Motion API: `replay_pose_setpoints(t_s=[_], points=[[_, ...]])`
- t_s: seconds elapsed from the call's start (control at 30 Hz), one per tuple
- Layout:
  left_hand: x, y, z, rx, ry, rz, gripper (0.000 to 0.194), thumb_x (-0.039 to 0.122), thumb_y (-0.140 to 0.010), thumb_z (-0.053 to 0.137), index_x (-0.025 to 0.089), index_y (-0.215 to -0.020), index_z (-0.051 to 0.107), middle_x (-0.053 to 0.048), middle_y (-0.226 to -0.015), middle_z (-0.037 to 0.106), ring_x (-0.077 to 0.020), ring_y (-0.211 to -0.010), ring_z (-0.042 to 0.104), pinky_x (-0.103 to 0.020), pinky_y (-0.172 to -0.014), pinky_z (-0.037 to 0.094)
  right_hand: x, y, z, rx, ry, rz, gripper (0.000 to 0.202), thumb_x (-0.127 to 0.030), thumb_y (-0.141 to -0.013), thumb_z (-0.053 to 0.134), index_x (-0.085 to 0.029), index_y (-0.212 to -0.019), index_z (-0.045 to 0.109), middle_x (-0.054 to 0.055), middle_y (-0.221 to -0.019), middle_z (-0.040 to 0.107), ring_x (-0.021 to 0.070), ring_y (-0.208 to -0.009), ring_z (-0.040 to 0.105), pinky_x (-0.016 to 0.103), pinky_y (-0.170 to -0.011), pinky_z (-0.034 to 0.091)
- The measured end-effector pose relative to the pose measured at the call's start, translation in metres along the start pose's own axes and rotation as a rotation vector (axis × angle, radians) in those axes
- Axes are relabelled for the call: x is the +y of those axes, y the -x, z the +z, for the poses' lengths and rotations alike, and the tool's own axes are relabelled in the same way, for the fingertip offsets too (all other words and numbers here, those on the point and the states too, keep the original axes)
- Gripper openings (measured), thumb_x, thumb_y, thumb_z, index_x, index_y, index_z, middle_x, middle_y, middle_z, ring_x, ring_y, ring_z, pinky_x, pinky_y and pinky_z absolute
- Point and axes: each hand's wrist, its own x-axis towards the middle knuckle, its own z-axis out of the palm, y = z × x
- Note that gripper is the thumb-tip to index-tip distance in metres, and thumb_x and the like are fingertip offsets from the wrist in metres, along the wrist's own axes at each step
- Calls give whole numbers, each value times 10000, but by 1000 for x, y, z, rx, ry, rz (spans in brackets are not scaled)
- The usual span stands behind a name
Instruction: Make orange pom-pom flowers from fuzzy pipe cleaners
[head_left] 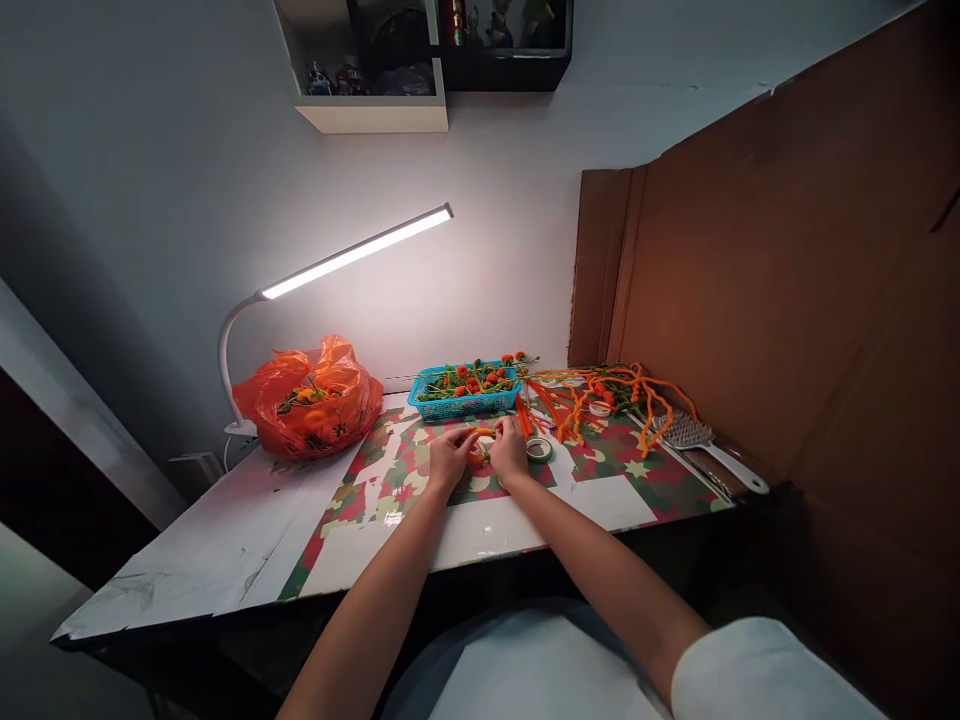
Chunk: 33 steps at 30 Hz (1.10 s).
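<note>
The sleeve (pixel 765 672) is resting nearest, while the left hand (pixel 448 456) and the right hand (pixel 510 450) are pinching the orange strand (pixel 485 433), which is running crosswise between their fingertips, equally near to both.

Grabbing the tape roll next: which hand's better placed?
Right hand, likely: the tape roll lies just to its right, while the left hand is farther off, with the right hand in between.

pale wall (pixel 165 180), lit white lamp (pixel 360 250), mounted shelves (pixel 375 118) above, brown cardboard panel (pixel 750 290) at right, partly camouflage-patterned tabletop (pixel 300 530)
</note>
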Motion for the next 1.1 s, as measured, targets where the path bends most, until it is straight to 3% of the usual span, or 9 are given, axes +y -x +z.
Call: replay_pose_setpoints(t_s=[0.27,0.47,0.63,0.77,0.97,1.1], points=[[-1,-1,-3,-16,55,-1,291,401,-675,688,180,-860,725,-34,-629,694,-181,-569,644,-259,-516,502,1,-2,-1,1,-34,-17,234,-37,-750,387,-192,-812,552,70,-853,587,198,-792,529,300,-704,411],[-1,0,-4,-31,54,51,290,376,-709,655,197,-930,714,-48,-766,717,-169,-603,630,-267,-555,506,1,-1,-6,-72,-54,-74,261,-49,-767,397,-184,-819,614,73,-882,593,204,-849,537,314,-763,427],[2,-2,-10,-28,-47,170,166,303,-720,642,236,-842,733,-53,-830,718,-202,-760,637,-305,-702,511,-4,2,-12,-64,73,-157,312,-37,-810,370,-184,-840,643,90,-883,583,225,-867,497,329,-767,401],[3,-6,-14,-76,-82,227,152,270,-732,625,251,-831,739,-53,-840,712,-204,-776,627,-312,-748,491,-7,3,-16,-92,194,-213,330,-15,-810,373,-180,-834,658,103,-880,585,242,-868,468,341,-754,379],[5,-5,-13,-127,-31,188,138,310,-707,653,238,-797,730,-53,-818,712,-200,-746,630,-306,-723,499,-7,4,-15,-125,171,-236,320,-29,-817,383,-192,-839,657,91,-880,592,236,-863,474,335,-746,383],[8,-2,-11,-88,47,89,355,373,-656,708,199,-965,694,-37,-774,689,-169,-653,616,-271,-601,510,-3,2,-13,-63,66,-126,291,-40,-797,383,-182,-827,635,84,-881,598,223,-869,508,327,-763,400]])
